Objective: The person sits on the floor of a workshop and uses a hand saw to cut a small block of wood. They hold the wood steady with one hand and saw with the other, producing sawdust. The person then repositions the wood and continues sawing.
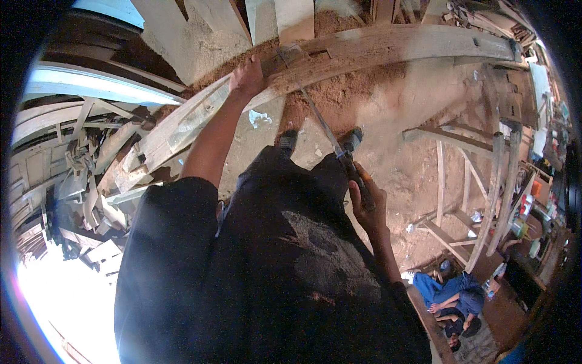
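Sawdust-strewn workshop floor, left hand flat on beam — right hand gripping handsaw, blade reaching beam

So the long wooden beam runs across the top of the frame, dipping down toward the left. The left hand sits on it, upper middle, and the right hand is lower, right of centre, gripping a handsaw whose blade reaches up to the beam. Sawdust lies just under the beam. Scrap planks pile up at left. A wooden frame stands at right, and another person lies at lower right.
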A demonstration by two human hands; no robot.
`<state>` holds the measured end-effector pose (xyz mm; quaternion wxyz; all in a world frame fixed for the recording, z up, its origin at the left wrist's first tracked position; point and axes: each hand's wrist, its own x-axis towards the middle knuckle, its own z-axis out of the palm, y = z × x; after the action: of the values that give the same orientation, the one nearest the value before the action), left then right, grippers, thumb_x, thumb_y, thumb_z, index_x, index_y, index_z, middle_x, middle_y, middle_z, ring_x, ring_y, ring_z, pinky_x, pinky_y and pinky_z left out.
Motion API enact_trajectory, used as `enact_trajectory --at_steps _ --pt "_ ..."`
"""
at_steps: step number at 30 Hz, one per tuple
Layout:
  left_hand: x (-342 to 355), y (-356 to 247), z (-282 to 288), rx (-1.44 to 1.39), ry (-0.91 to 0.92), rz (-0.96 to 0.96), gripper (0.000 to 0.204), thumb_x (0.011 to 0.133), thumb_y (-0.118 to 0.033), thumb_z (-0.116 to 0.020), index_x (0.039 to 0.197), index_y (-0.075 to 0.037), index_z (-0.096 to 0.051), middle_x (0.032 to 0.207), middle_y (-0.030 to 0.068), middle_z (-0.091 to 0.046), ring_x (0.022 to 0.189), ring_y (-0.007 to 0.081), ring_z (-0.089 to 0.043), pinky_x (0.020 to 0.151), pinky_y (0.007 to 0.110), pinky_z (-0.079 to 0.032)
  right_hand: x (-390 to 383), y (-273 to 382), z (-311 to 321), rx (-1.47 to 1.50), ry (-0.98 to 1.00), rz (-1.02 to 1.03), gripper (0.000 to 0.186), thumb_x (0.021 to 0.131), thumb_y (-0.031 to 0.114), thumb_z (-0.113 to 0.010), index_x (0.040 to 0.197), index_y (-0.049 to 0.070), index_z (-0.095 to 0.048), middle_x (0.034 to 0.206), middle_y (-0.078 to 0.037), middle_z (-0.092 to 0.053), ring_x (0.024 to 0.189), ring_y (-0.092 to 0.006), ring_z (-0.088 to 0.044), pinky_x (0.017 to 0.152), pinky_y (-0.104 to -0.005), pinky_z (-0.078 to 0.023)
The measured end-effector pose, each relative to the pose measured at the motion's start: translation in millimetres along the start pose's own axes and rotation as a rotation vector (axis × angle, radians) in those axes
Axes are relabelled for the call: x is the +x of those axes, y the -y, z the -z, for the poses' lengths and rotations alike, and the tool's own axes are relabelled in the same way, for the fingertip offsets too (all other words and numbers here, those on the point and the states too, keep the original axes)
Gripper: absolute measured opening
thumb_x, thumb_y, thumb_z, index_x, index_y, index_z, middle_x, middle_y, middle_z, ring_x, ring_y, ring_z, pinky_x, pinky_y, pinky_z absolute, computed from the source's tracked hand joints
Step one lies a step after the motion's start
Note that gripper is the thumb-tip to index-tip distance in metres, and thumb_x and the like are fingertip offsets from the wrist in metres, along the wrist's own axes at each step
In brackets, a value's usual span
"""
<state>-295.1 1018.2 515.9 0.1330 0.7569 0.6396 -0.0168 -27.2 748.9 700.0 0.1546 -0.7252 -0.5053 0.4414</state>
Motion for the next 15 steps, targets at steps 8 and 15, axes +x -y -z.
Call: enact_trajectory --at_steps 8,15 --pt "4.1 -2.6 15.5 -0.007 0.059 0.036 0.035 0.090 -0.019 -0.056 0.116 0.000 -0.043 0.116 0.0239 -0.059 0.108 0.0408 -0.060 0.085 0.049 -0.054 10.4 3.8 1.6 0.072 0.039 0.071 0.039 0.097 0.016 -0.054 0.133 0.000 -0.053 0.104 -0.020 -0.070 0.083 -0.0201 -0.069 0.075 -0.0302 -0.052" --pt "6.8 -1.8 8.9 0.062 0.099 0.024 0.056 0.088 -0.037 -0.063 0.124 0.000 -0.041 0.117 0.0238 -0.059 0.108 0.0402 -0.060 0.088 0.049 -0.052 6.4 -11.2 -2.6 -0.028 -0.034 0.160 0.041 0.097 0.018 -0.054 0.135 0.001 -0.051 0.100 -0.023 -0.069 0.081 -0.0219 -0.069 0.071 -0.0306 -0.051"
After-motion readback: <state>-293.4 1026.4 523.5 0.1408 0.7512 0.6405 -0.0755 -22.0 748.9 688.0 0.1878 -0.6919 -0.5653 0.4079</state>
